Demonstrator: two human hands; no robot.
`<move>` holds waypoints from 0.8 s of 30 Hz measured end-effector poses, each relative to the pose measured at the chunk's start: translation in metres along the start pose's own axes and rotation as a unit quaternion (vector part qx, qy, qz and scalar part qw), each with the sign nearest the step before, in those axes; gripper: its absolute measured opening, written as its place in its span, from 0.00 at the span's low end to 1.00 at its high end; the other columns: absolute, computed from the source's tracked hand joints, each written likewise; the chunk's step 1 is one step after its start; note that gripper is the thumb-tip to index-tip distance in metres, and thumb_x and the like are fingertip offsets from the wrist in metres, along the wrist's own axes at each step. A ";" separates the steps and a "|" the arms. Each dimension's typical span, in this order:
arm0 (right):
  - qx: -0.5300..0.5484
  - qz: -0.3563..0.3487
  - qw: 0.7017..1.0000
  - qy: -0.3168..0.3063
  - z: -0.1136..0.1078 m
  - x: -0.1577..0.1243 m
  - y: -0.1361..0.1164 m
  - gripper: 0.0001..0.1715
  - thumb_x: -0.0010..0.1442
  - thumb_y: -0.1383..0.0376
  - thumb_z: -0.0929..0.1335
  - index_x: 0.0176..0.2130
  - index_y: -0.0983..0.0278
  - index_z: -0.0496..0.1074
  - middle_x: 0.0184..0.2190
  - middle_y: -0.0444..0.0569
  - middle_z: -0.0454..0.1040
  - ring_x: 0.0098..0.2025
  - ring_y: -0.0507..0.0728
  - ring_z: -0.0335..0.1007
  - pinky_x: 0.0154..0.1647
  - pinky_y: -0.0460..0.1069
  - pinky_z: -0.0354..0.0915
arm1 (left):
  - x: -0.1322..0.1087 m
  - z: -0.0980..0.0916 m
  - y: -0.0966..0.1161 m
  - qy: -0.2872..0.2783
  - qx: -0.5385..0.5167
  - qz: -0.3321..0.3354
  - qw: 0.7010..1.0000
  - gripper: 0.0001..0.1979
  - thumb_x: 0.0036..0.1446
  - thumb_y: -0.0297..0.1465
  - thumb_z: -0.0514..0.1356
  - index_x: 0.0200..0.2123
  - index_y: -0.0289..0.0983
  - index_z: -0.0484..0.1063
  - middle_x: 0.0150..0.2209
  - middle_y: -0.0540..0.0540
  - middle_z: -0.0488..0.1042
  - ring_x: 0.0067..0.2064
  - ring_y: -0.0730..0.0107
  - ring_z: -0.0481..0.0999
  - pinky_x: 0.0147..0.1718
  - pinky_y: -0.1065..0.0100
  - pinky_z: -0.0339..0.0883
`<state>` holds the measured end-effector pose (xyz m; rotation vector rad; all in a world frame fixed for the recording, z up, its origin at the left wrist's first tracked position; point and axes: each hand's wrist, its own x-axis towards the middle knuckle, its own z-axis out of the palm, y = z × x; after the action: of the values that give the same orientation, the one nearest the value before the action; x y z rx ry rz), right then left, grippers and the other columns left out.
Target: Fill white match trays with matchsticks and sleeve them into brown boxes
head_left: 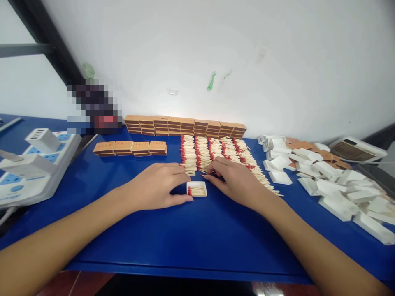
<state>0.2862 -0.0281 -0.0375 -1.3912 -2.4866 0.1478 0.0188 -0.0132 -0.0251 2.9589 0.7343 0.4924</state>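
Observation:
A small white matchbox tray (196,195) lies on the blue table with several red-tipped matches (198,191) inside. My left hand (159,185) steadies its left end, thumb at the near corner and fingers at the far one. Just beyond the tray's right side, my right hand (230,179) is closed in a pinch. A red match head (202,175) pokes out at those fingertips; how many matches they hold is hidden. Behind both hands, loose matches (202,150) are laid out in several rows, partly covered by my right hand.
Closed matchboxes (185,126) are stacked along the wall, with a shorter row of boxes (131,148) in front at left. White trays (327,174) and brown sleeves (325,154) pile up on the right. A power strip (40,176) with plugs sits at left; a phone-like object (354,149) leans at right.

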 end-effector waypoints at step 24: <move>0.048 0.032 0.997 0.045 -0.008 -0.006 -0.009 0.06 0.73 0.63 0.68 0.42 0.61 0.74 0.38 0.48 0.77 0.37 0.57 0.73 0.37 0.51 0.63 | -0.002 0.002 0.001 0.003 0.005 0.012 1.000 0.18 0.69 0.44 0.63 0.44 0.34 0.80 0.35 0.47 0.78 0.37 0.65 0.78 0.36 0.64 0.66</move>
<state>0.2843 -0.0383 -0.0292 -1.4067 -2.3316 0.2086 0.0179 -0.0148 -0.0278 2.9797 0.7049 0.5012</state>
